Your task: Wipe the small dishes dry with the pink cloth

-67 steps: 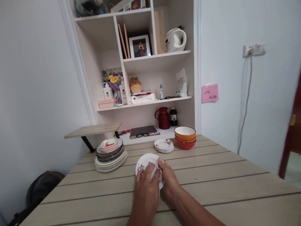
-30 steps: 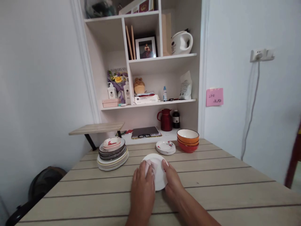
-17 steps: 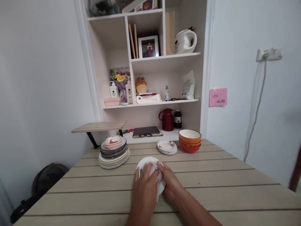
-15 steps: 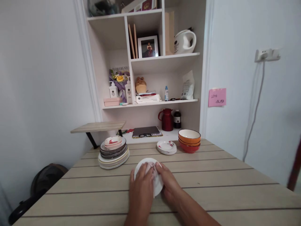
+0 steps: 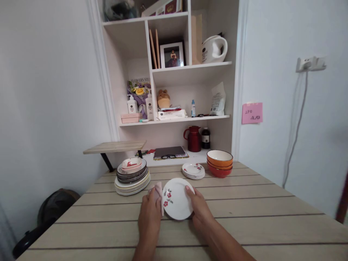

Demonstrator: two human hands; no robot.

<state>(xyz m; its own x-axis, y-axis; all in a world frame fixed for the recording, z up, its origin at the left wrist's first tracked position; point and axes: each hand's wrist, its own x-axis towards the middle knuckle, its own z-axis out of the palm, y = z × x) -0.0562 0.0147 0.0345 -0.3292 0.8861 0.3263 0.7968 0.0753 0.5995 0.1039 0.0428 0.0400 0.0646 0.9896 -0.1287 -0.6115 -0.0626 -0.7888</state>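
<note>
A small white plate [image 5: 181,203] with red flowers is tilted up above the table, its patterned face towards me. My right hand [image 5: 200,208] grips its right rim, thumb on the face and fingers behind. Just left of the plate, my left hand [image 5: 150,212] is closed around a pale pink cloth [image 5: 158,192]. Beyond the plate lies a short stack of matching flowered plates [image 5: 193,169]. Orange and red bowls [image 5: 219,164] are nested to the right of that stack. On the left stands a taller pile of plates [image 5: 132,181], topped by small pink-rimmed dishes [image 5: 131,164].
The slatted wooden table [image 5: 244,224] meets a white shelf unit [image 5: 174,121] at the back. A small raised wooden stand [image 5: 115,146] rises at the table's back left. A red jug [image 5: 194,139], a dark bottle [image 5: 206,138] and a laptop [image 5: 169,152] occupy the lowest shelf.
My left hand has moved left off the plate, taking the cloth with it. The plate, in my right hand, now shows its flowered face and sits slightly farther up.
</note>
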